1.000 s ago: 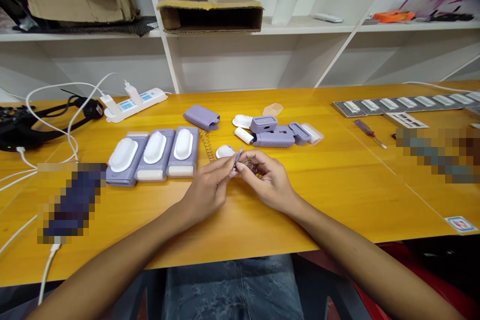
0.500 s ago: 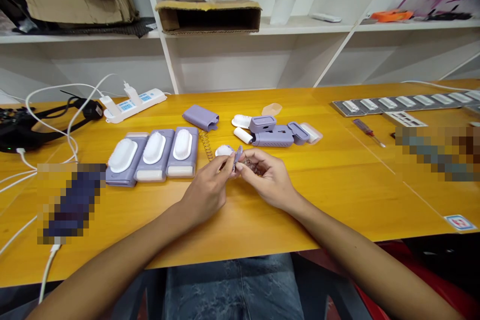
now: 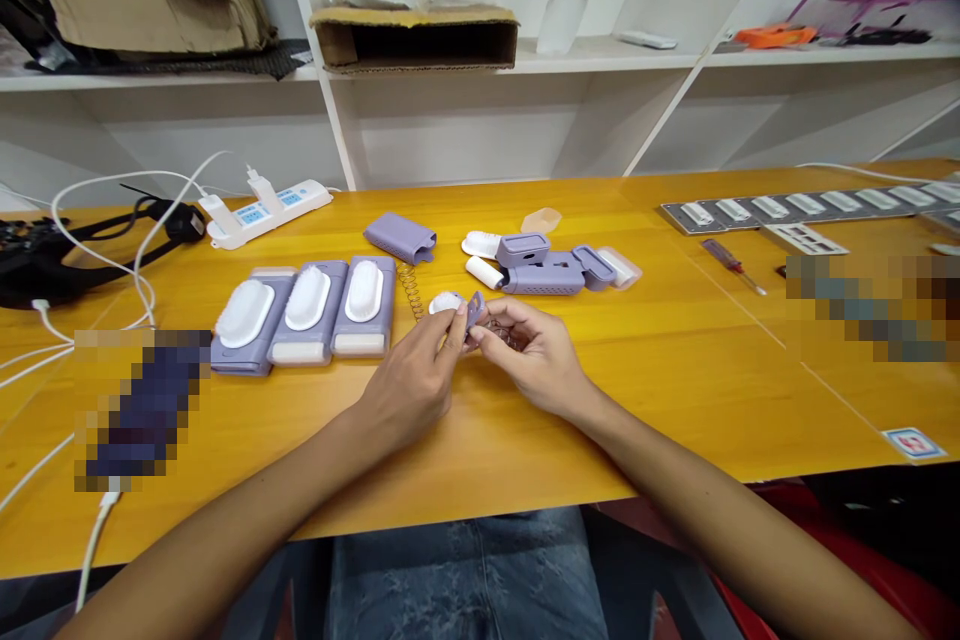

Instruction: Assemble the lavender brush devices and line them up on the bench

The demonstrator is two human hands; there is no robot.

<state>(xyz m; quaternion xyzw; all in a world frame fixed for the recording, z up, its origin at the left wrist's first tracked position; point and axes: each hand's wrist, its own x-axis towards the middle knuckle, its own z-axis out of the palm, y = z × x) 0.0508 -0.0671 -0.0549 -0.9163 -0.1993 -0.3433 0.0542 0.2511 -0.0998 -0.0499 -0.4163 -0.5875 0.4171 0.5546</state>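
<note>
My left hand (image 3: pixel 411 375) pinches a small purple plastic part (image 3: pixel 475 306) between thumb and fingers. From the other side my right hand (image 3: pixel 541 358) grips the same part, its fingers curled around a thin metal coil spring (image 3: pixel 501 330). My fingers cover much of both pieces. Just behind the left fingertips lies a white bristle brush head (image 3: pixel 445 301). A second coil spring (image 3: pixel 412 293) rests on the table beyond my left hand, near a hollow purple casing (image 3: pixel 401 236). Beyond my right hand lie a purple slotted body (image 3: pixel 544 275) and a white roller (image 3: pixel 485 271).
Three purple brush units (image 3: pixel 365 305) with white bristles stand in a row at left. A power strip (image 3: pixel 270 213) with cables and a blurred phone-like object (image 3: pixel 150 405) are further left. A screwdriver (image 3: pixel 733 266) and a long grey strip (image 3: pixel 795 205) lie at right. White shelves back the table.
The purple part is turned slightly between my fingers, and my left fingers have shifted a little over it. The things on the table stay where they were.
</note>
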